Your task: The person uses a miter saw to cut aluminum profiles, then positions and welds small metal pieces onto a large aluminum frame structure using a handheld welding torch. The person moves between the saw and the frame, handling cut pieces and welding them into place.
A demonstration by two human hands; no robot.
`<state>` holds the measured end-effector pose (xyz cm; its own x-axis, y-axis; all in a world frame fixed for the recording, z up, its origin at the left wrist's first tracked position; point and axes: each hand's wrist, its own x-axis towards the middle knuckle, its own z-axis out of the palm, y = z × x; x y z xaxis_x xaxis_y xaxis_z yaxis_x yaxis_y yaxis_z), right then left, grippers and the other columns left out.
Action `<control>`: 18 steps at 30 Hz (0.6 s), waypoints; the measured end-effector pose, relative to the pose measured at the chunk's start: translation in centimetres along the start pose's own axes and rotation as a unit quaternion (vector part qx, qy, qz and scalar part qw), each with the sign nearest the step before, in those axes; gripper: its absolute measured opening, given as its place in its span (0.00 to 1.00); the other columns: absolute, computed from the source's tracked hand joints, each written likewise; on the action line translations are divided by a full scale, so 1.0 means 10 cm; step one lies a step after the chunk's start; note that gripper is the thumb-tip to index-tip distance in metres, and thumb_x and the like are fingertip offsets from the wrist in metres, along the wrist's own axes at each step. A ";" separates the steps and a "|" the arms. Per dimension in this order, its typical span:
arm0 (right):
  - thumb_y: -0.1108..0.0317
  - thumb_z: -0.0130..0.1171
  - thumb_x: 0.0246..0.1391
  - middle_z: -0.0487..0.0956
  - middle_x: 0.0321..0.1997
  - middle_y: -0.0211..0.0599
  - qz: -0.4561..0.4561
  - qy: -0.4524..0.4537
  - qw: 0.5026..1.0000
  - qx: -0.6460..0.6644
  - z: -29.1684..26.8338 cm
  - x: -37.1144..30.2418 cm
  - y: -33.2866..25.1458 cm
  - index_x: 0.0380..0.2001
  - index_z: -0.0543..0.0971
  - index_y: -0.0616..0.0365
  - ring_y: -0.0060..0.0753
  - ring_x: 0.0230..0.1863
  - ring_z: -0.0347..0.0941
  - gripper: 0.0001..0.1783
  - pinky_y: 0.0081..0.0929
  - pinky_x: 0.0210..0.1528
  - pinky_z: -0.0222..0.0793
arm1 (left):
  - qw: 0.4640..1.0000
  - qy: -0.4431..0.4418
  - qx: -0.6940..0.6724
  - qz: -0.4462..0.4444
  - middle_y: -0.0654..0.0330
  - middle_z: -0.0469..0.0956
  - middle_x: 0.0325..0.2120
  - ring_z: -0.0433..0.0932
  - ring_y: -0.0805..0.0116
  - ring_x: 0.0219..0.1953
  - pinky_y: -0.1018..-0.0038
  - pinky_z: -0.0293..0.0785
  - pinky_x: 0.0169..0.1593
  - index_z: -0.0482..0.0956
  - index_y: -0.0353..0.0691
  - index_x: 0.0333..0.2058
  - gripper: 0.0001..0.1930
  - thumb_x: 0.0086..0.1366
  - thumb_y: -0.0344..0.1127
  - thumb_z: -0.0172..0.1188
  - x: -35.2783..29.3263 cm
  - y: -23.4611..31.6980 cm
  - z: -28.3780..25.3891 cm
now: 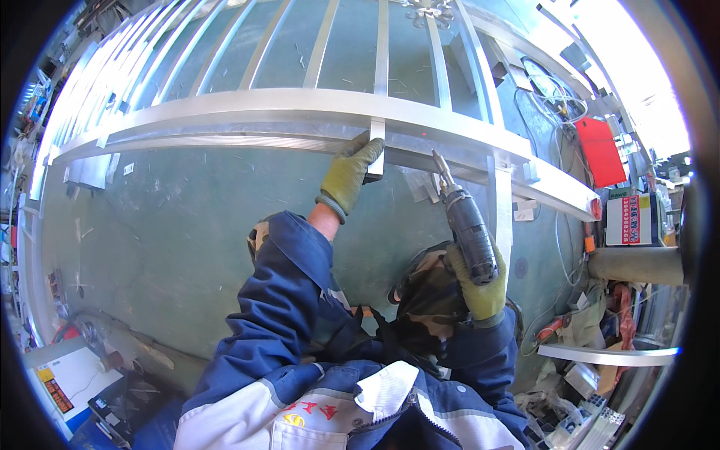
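My left hand (pixel 348 177), in a yellow-green work glove, is closed around a short square metal tube (pixel 377 133). That piece stands against the long silver rail (pixel 300 103) of a metal railing frame, in line with one of its bars. In my right hand (pixel 484 294), gloved alike, is a dark power screwdriver (pixel 469 229). Its bit points up and slightly left, toward the rail, and looks apart from it. Part of the right hand's grip is hidden behind the tool's body.
Parallel silver bars (pixel 322 45) run away beyond the rail. To the right are a red flat panel (pixel 600 151), a printed box (pixel 628 219), a thick pipe (pixel 634 265) and loose cables. Metal offcuts (pixel 592 427) lie at lower right. A white box (pixel 71 379) stands at lower left.
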<state>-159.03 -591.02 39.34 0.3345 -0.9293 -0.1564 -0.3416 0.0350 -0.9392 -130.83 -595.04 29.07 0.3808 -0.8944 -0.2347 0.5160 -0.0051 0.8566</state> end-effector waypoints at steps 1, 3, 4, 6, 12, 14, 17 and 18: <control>0.71 0.70 0.58 0.82 0.42 0.35 0.001 0.003 1.000 0.001 0.01 0.00 -0.01 0.61 0.73 0.66 0.23 0.42 0.78 0.29 0.24 0.47 0.74 | 1.000 -0.001 0.000 0.001 0.68 0.80 0.35 0.79 0.79 0.31 0.78 0.80 0.37 0.78 0.38 0.60 0.23 0.70 0.41 0.66 0.01 0.00 -0.01; 0.71 0.70 0.58 0.82 0.43 0.35 0.004 0.005 1.000 -0.001 0.03 0.01 -0.03 0.61 0.73 0.66 0.24 0.42 0.78 0.29 0.24 0.47 0.74 | 1.000 -0.003 0.002 0.002 0.68 0.80 0.36 0.79 0.79 0.32 0.78 0.81 0.38 0.77 0.38 0.60 0.23 0.70 0.41 0.66 0.02 0.00 -0.03; 0.71 0.71 0.58 0.82 0.44 0.35 0.006 0.005 1.000 -0.008 0.02 0.01 -0.03 0.61 0.73 0.66 0.24 0.43 0.78 0.30 0.24 0.48 0.74 | 1.000 -0.004 0.001 0.002 0.68 0.80 0.36 0.79 0.79 0.32 0.78 0.81 0.38 0.77 0.38 0.60 0.23 0.70 0.41 0.66 0.01 -0.01 -0.02; 0.71 0.71 0.57 0.82 0.44 0.36 0.007 0.008 1.000 -0.019 0.01 0.00 -0.03 0.61 0.73 0.66 0.25 0.43 0.78 0.30 0.25 0.48 0.74 | 1.000 -0.002 0.004 0.001 0.68 0.80 0.36 0.79 0.79 0.32 0.78 0.81 0.38 0.77 0.38 0.60 0.24 0.70 0.41 0.66 0.00 -0.01 0.00; 0.70 0.71 0.57 0.82 0.46 0.37 0.006 0.011 1.000 -0.019 0.00 0.01 -0.02 0.61 0.74 0.67 0.25 0.44 0.78 0.31 0.25 0.49 0.74 | 1.000 -0.001 0.024 0.011 0.67 0.80 0.36 0.79 0.78 0.31 0.77 0.81 0.39 0.76 0.37 0.62 0.26 0.70 0.43 0.66 0.00 -0.01 0.01; 0.70 0.72 0.57 0.82 0.46 0.37 0.004 0.017 0.999 -0.027 0.01 0.01 -0.01 0.61 0.74 0.67 0.25 0.44 0.78 0.31 0.25 0.49 0.74 | 0.999 0.002 0.033 0.010 0.66 0.80 0.36 0.79 0.78 0.31 0.77 0.81 0.39 0.75 0.36 0.62 0.27 0.70 0.44 0.67 -0.02 0.00 0.02; 0.70 0.71 0.57 0.82 0.46 0.37 -0.001 0.018 0.999 -0.031 0.02 0.02 -0.01 0.61 0.74 0.67 0.25 0.45 0.78 0.31 0.25 0.50 0.74 | 1.000 0.001 0.029 0.009 0.66 0.80 0.36 0.78 0.78 0.31 0.78 0.81 0.39 0.75 0.36 0.62 0.27 0.69 0.44 0.67 0.00 0.01 0.02; 0.70 0.72 0.57 0.82 0.45 0.37 -0.001 0.017 0.999 -0.030 0.03 0.02 -0.01 0.61 0.74 0.67 0.25 0.45 0.78 0.31 0.25 0.50 0.74 | 1.000 0.001 0.029 0.010 0.66 0.80 0.36 0.78 0.78 0.31 0.78 0.81 0.39 0.75 0.36 0.62 0.27 0.69 0.44 0.67 0.00 0.02 0.01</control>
<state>-158.68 -591.12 39.30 0.3062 -0.9413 -0.1423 -0.3929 0.0112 -0.9195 -130.81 -595.11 29.27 0.3912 -0.8939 -0.2187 0.4633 -0.0140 0.8861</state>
